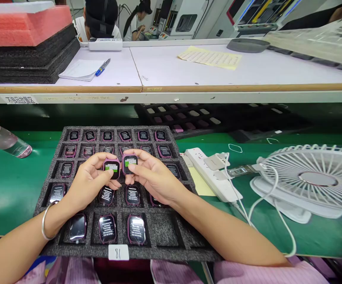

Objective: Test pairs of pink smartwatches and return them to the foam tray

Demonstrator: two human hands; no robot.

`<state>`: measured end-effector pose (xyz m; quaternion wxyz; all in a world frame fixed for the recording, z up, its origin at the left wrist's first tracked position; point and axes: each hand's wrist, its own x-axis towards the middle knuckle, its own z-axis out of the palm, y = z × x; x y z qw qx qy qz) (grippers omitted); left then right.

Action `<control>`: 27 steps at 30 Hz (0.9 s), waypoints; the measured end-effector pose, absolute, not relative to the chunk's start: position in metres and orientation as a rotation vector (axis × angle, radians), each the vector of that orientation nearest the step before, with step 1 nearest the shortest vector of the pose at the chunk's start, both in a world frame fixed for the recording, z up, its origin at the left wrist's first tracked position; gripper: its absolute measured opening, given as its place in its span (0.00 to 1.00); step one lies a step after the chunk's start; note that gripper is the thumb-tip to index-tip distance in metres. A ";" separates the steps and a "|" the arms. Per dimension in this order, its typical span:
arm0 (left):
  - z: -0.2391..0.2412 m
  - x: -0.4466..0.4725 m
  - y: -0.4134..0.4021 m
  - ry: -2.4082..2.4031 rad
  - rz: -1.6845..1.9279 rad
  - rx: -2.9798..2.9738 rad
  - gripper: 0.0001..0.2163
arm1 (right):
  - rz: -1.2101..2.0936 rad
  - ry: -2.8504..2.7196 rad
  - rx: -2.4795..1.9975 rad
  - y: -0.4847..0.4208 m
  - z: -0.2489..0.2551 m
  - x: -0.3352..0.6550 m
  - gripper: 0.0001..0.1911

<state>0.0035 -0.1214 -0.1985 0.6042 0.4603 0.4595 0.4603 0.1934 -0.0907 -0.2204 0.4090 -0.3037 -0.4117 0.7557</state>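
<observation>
My left hand (92, 177) is closed on a purple smartwatch body (111, 167), thumb on its lit screen, which shows green and white bands. Close beside it, my right hand (150, 173) grips a second purple smartwatch body (130, 161) with a similar screen, its thumb on the glass. Both are held above a dark foam tray (165, 252) with rows of square pockets. Several more watch bodies, such as one at the front (107, 228), lie face up in the pockets, most showing lines of white text. My hands and forearms hide part of the tray.
A white power strip (209, 177) with cables and a white fan (316, 177) stand to the right. A water bottle (5, 138) leans at left. On the shelf (159, 75) lie foam blocks (25, 47), a notepad with a pen (102, 67) and a yellow sheet (211, 57). People sit beyond.
</observation>
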 end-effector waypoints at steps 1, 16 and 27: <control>-0.199 0.003 -0.121 1.057 1.066 1.066 0.13 | 1.909 -1.031 -0.760 -0.091 -0.220 0.194 0.19; -0.202 0.000 -0.122 0.988 1.053 1.019 0.11 | 1.952 -0.995 -0.767 -0.089 -0.223 0.194 0.19; -0.202 0.002 -0.120 1.062 1.037 1.039 0.11 | 1.978 -0.957 -0.773 -0.086 -0.224 0.194 0.17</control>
